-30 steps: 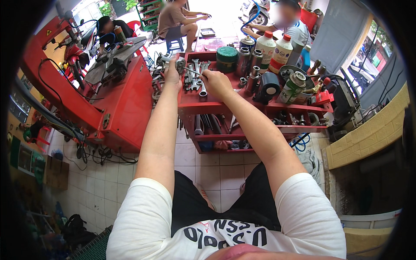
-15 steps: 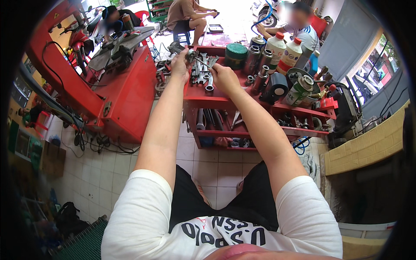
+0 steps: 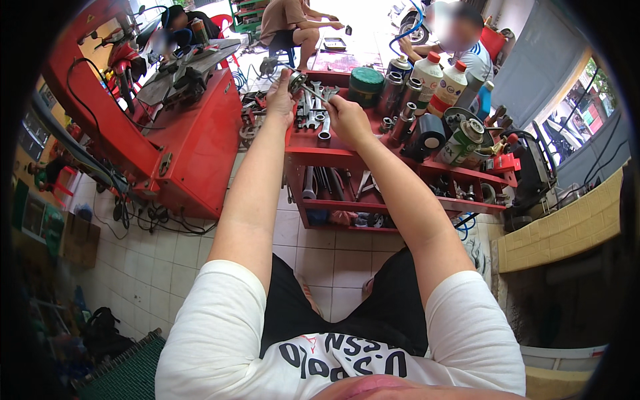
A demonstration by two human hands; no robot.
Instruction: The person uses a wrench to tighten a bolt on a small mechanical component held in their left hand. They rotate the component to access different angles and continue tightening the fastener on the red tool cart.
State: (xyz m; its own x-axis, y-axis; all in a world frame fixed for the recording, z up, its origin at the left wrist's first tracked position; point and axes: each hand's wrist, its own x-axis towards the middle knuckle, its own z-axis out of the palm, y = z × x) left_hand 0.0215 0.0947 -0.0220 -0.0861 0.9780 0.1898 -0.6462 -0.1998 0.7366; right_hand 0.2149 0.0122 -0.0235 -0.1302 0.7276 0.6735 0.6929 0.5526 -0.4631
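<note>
My left hand (image 3: 280,101) is closed around a grey metal part with a round, ring-like end (image 3: 297,81), held above the left edge of a red tool cart (image 3: 400,162). From the right, my right hand (image 3: 349,120) grips a thin metal rod tool (image 3: 316,94), its handle hidden in the fist. The rod's far end points at the round end of the part; whether it touches is too small to tell. Beneath and between the hands, several wrenches (image 3: 310,112) lie on the cart top. One ring end (image 3: 325,135) sits close to my right hand.
Behind my right hand stand a green-lidded jar (image 3: 366,85), several sockets (image 3: 403,122), white bottles with red caps (image 3: 427,72) and a spray can (image 3: 463,143). A red machine (image 3: 200,143) is at the left. Two people sit beyond the cart, one beside a tray (image 3: 335,44).
The metal part in my left hand has turned, so its round end faces me more. My right hand and the rod have shifted only slightly.
</note>
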